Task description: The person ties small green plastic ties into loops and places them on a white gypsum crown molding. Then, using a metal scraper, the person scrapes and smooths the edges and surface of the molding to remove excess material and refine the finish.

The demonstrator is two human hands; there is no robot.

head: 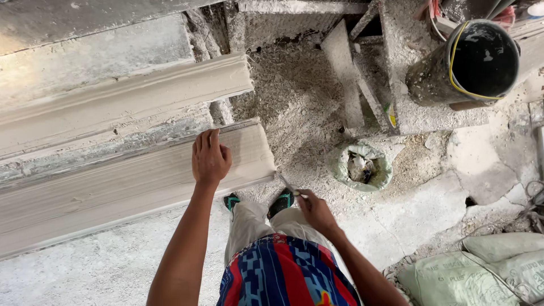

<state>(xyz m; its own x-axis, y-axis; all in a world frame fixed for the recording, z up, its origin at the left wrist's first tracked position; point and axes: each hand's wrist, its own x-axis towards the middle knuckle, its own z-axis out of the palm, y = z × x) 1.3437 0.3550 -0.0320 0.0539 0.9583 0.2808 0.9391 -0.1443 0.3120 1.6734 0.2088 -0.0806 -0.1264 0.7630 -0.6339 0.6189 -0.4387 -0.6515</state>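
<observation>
A long pale plaster moulding [130, 181] lies across a dusty bench, its end near the middle of the view. My left hand [210, 156] rests flat on top of it close to that end, fingers together. My right hand [313, 208] grips a thin metal blade tool [287, 183] whose tip touches the lower corner of the moulding's end. A second, similar moulding [124, 93] lies parallel behind the first. My feet in dark shoes stand just below the bench edge.
A black bucket [473, 62] with a yellow rim band stands at the top right on a plaster-crusted stand. A small open sack [362, 166] of scraps sits on the floor. Filled greenish sacks [487, 269] lie at the bottom right. Rubble covers the ground.
</observation>
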